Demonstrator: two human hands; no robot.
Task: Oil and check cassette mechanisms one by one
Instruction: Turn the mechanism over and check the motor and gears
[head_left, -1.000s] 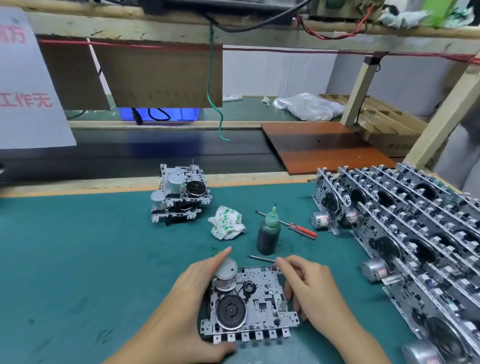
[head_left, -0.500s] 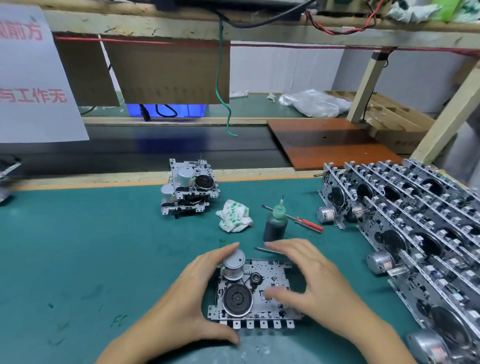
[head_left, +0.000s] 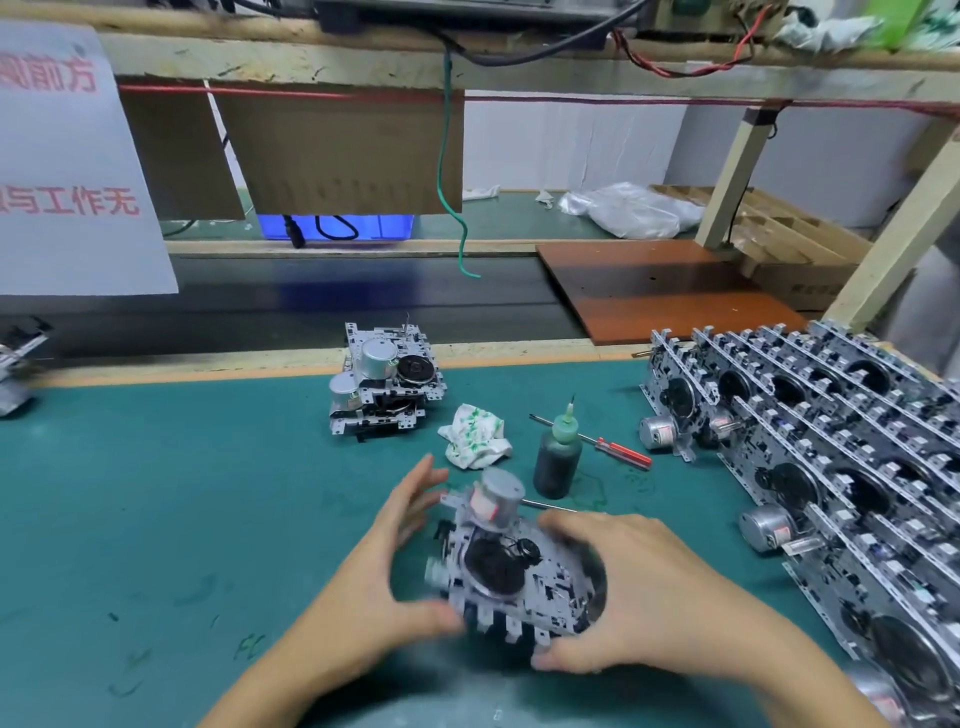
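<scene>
A metal cassette mechanism (head_left: 511, 571) with a silver motor on top and a black flywheel is lifted and tilted above the green mat near me. My right hand (head_left: 639, 592) grips its right side, fingers curled over the top and thumb under the front edge. My left hand (head_left: 384, 571) is at its left side, thumb against the front corner and fingers spread behind it; motion blur hides the exact contact. A dark oil bottle (head_left: 557, 460) with a green nozzle stands just behind. Two stacked mechanisms (head_left: 387, 382) sit further back.
Rows of several mechanisms (head_left: 810, 447) stand on edge along the right. A crumpled white cloth (head_left: 475, 436) and a red-handled screwdriver (head_left: 605, 446) lie beside the bottle. A thin metal rod (head_left: 550, 505) lies behind the held unit. A conveyor belt (head_left: 311, 312) runs beyond the mat.
The mechanism lay flat on the mat before; now both hands have raised and tilted it. My right hand has moved from hovering over it to gripping its right side.
</scene>
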